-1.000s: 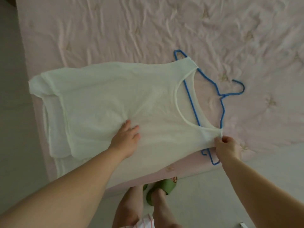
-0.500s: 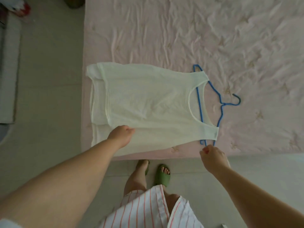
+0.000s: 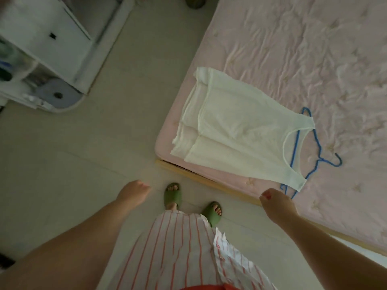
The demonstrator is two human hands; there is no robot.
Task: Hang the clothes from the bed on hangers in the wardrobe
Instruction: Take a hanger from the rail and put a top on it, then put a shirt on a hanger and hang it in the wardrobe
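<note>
Lying flat near the corner of the bed (image 3: 293, 49): a white sleeveless top (image 3: 234, 139), long axis running diagonally, neckline pointing toward the lower right, hem toward the upper left by the bed's edge. Showing a second layer of white cloth along the near side, toward the bed's corner. Sitting inside the neck end of the top: a blue hanger (image 3: 314, 155), hook curling out to the right on the pink sheet, crossbar running roughly across the top's axis. Peeking out only in parts, that hanger: far tip above the upper strap, near tip below the lower strap, the rest showing dimly through thin fabric or hiding under it.

Hovering over the floor (image 3: 83, 164), clear of the bed: the left hand (image 3: 134, 193), holding nothing, fingers loosely curled and close together, tips blurring a little. Hanging just short of the bed's wooden edge, near the hanger's lower tip but touching neither it nor the top: the right hand (image 3: 276, 204), seen from the back, fingers bending downward out of sight, so no telling how far apart; gripping nothing visible.

Standing below: two feet in green slippers (image 3: 173, 195), a striped garment (image 3: 171, 248) cutting off at the bottom. Blurring in the upper left: a white shelf unit (image 3: 48, 38), contents too smeared for naming.
</note>
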